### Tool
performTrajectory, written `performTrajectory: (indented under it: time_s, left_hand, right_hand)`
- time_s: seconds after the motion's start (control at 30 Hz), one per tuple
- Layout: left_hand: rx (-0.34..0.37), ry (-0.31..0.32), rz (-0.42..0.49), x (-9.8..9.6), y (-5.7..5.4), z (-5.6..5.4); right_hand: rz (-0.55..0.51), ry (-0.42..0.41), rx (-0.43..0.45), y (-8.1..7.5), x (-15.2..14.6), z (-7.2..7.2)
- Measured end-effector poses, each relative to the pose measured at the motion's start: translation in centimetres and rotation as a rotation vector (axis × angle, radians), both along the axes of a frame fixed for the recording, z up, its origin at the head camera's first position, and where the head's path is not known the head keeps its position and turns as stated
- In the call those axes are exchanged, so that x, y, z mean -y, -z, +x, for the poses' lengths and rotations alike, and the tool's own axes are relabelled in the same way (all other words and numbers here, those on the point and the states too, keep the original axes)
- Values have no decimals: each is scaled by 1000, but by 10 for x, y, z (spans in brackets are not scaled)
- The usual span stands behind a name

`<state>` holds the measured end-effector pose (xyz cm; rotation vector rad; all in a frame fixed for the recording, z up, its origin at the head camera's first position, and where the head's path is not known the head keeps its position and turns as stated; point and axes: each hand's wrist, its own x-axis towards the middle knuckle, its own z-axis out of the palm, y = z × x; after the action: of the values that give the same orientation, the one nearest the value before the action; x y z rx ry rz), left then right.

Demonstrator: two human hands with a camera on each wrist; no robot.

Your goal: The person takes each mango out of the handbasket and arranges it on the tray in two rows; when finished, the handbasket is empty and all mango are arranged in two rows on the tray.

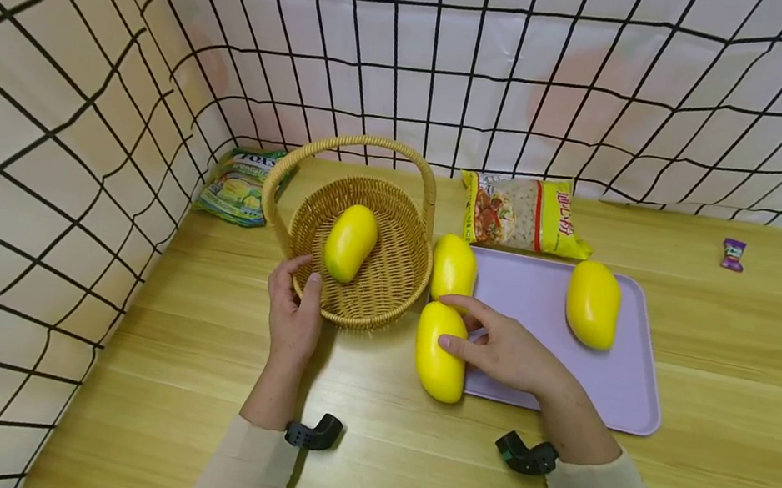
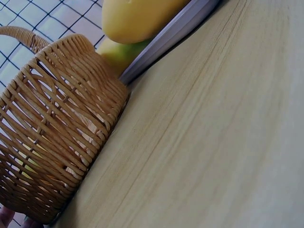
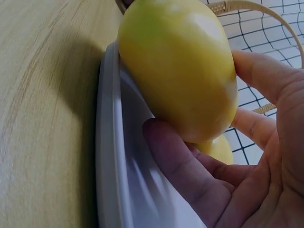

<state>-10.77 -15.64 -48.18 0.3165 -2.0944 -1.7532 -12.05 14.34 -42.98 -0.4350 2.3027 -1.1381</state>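
My right hand (image 1: 507,350) grips a yellow mango (image 1: 439,361) at the left edge of the lilac tray (image 1: 519,297). In the right wrist view the thumb and fingers lie around that mango (image 3: 180,71), which is above the tray's rim. My left hand (image 1: 294,318) holds the front-left rim of the wicker basket (image 1: 383,293); only its fingertips show in the left wrist view, beside the basket (image 2: 61,123). One mango (image 1: 351,243) lies inside the basket. Another mango (image 1: 454,267) is at the tray's back-left corner, and a further mango (image 1: 592,305) lies on its right side.
Behind the tray lies a yellow food packet (image 1: 520,213) with a see-through window. A green bag (image 1: 241,184) is left of the basket, by the black wire grid (image 1: 163,96). Far right on the wooden table (image 1: 736,371) sits a small purple wrapped sweet (image 1: 733,254).
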Motion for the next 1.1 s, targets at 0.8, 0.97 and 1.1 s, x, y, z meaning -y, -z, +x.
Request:
performTrajectory:
  time_s: [0.8, 0.97, 1.1]
  left_hand:
    - [-11, 11, 22, 1, 1, -1]
    - [-8, 10, 21, 1, 1, -1]
    - [-3, 12, 12, 1, 0, 0]
  right_hand:
    - [43, -2, -39, 5, 0, -3]
    - [47, -5, -65, 7, 1, -3]
    - [44, -2, -72, 7, 1, -4]
